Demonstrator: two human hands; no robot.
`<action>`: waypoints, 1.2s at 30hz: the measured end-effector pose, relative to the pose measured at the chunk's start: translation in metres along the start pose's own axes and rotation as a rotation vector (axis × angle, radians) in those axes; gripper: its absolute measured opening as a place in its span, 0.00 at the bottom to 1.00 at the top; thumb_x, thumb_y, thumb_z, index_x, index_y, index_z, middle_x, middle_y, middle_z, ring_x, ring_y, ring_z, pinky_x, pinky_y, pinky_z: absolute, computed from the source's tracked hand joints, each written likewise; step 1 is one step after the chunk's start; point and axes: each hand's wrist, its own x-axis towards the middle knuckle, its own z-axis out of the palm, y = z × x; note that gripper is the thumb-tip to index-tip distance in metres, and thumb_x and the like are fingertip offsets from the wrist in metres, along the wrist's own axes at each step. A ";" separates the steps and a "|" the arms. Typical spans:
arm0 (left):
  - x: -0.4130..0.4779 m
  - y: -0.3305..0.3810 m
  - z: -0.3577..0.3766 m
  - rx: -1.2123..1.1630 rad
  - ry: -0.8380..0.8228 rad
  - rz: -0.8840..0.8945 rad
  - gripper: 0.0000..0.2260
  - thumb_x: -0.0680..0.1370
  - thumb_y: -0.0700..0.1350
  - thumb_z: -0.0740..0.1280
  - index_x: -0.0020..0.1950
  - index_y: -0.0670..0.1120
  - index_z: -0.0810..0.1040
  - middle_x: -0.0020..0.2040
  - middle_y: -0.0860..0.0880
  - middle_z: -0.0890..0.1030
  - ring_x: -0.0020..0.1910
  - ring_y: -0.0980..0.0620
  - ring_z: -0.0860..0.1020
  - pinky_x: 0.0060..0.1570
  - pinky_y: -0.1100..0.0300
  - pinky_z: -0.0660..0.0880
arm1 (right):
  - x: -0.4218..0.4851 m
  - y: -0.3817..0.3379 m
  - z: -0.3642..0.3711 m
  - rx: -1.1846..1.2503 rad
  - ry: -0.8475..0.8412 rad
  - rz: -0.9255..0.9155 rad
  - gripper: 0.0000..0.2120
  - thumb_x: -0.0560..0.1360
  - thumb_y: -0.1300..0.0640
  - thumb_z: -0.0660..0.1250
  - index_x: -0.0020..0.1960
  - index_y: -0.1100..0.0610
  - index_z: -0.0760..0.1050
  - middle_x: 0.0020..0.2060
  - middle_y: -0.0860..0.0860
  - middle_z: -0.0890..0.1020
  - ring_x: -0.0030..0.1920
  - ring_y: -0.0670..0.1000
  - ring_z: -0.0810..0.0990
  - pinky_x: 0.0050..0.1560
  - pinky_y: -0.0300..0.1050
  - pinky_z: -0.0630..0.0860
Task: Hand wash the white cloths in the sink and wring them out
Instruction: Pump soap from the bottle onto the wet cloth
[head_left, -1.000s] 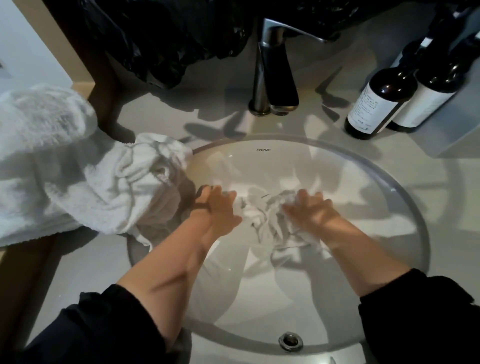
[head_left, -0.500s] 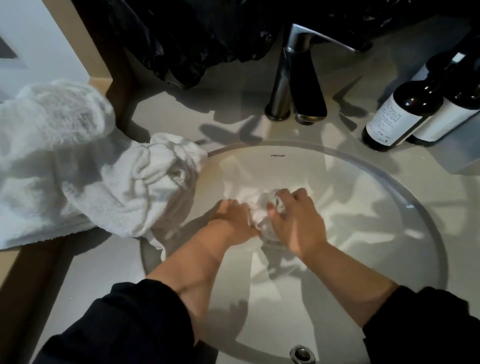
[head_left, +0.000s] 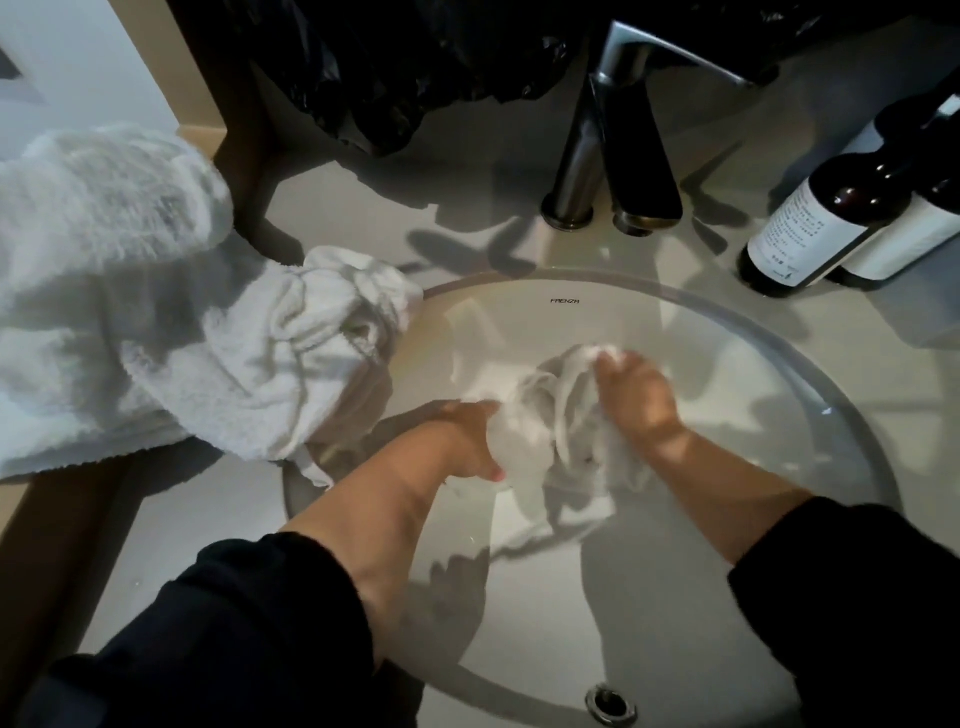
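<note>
- The fingers (head_left: 609, 364) of the right hand (head_left: 638, 400) are curled round the upper end of a bunched white cloth (head_left: 550, 415) and grip it, though motion blur softens their outlines.
- The left hand (head_left: 467, 439) grips the lower-left part of the cloth, with its thumb (head_left: 488, 472) pressed against the fabric and the other fingers folded into it.
- The cloth sits between the two hands inside the sink (head_left: 545, 325), a little toward eleven o'clock of the basin's middle. A loose tail hangs down toward six o'clock.
- Both forearms are bare, and the black sleeves (head_left: 249, 623) stop short of the wrists.
- A pile of white towels (head_left: 156, 322) lies on the counter (head_left: 171, 545) at nine o'clock of the sink, with one crumpled end drooping over the rim.
- The tap (head_left: 587, 156) stands at twelve o'clock, behind the basin.
- Two dark bottles (head_left: 810, 223) with white labels stand side by side at two o'clock, touching or nearly so.
- A black plastic bag (head_left: 415, 67) sits at eleven o'clock, at the back of the counter.
- A round metal fitting (head_left: 610, 704) sits in the basin wall at six o'clock.
</note>
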 end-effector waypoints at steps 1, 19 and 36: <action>0.002 0.001 0.001 -0.001 -0.024 0.019 0.40 0.72 0.47 0.74 0.78 0.51 0.54 0.72 0.48 0.67 0.68 0.47 0.69 0.54 0.61 0.72 | -0.003 0.003 -0.010 0.183 0.047 0.062 0.17 0.78 0.46 0.54 0.50 0.58 0.73 0.48 0.62 0.80 0.51 0.63 0.79 0.51 0.52 0.75; -0.004 0.006 -0.001 0.195 0.281 -0.125 0.24 0.75 0.53 0.69 0.67 0.47 0.66 0.63 0.46 0.74 0.61 0.44 0.74 0.56 0.55 0.71 | -0.024 -0.019 0.027 -0.221 -0.247 -0.341 0.20 0.80 0.47 0.55 0.68 0.56 0.64 0.61 0.55 0.69 0.53 0.58 0.74 0.53 0.52 0.75; -0.019 0.015 0.005 0.096 0.413 -0.162 0.25 0.76 0.54 0.68 0.70 0.49 0.64 0.68 0.48 0.71 0.66 0.47 0.71 0.62 0.52 0.71 | -0.012 -0.097 -0.190 1.099 0.169 0.139 0.15 0.78 0.68 0.56 0.64 0.66 0.72 0.38 0.48 0.70 0.35 0.47 0.70 0.35 0.42 0.72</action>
